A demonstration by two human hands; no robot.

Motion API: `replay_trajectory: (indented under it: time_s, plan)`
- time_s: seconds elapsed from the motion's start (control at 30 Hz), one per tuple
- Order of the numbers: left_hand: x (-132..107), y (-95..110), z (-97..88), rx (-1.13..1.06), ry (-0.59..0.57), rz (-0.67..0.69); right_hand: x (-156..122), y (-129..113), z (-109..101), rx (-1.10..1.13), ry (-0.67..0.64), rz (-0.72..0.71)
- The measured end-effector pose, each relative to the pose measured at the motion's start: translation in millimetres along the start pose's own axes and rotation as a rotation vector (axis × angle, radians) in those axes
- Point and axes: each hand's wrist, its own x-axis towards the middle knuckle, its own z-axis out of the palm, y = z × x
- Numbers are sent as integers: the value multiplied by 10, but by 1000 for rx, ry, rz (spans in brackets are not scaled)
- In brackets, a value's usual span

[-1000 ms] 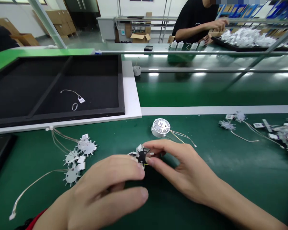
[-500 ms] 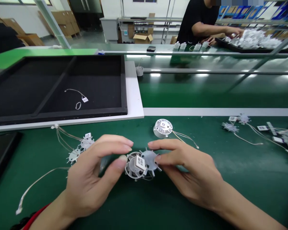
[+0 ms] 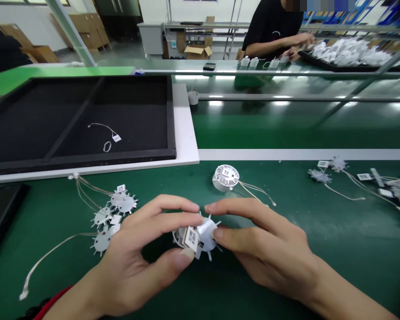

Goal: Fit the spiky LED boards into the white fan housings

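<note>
Wearer-side of the disc-topped housing (image 3: 226, 178): left hand (image 3: 146, 249) and right hand (image 3: 270, 249) each hold the spoked disc (image 3: 206, 236), grip narrow. White ring (image 3: 176, 238) also wearer-side, contact unclear. Likely an aligning step; next move calls for steady fingertips.

I can't make out a single word or number from here. The white tag (image 3: 191, 239) beside the spoked disc (image 3: 207, 235) and the label (image 3: 226, 172) on the round housing (image 3: 219, 182) bear dark, code-like print, too small to read.
</note>
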Motion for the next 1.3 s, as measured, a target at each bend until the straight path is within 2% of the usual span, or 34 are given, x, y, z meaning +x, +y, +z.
replay_trajectory:
  time_s: [0.2, 0.37, 0.47, 0.53, 0.63, 0.77, 0.87, 0.93, 1.0, 1.13, 1.3]
  plan:
    - [6, 38, 1, -103, -82, -56, -33, 2, 0, 29, -38, -46]
    - [75, 47, -1, -232, -102, -184, 19, -9, 31, 44, -2, -37]
    - [113, 39, -11, -442, -155, -330, 65, 6, 34, 93, 10, -121]
    - [123, 27, -6, -635, -200, -487, 76, 15, 26, 103, -32, -155]
    - [134, 3, 16, -878, -230, -674, 77, 4, 11, 164, -133, -98]
    - [176, -9, 18, -1022, -157, -664, 114, -49, -15, 388, -136, 188]
    - [197, 0, -2, -1052, -101, -671, 164, -87, -50, 445, -250, 362]
    - [199, 7, -10, -1047, -116, -690, 182, -99, -71, 463, -339, 382]
    - [202, 11, -7, -1048, -131, -703, 180, -98, -81, 453, -370, 371]
    - [232, 7, 19, -1067, -93, -709, 150, -73, -68, 391, -347, 350]
    - [251, 7, 19, -1047, -123, -778, 141, -65, -52, 345, -295, 302]
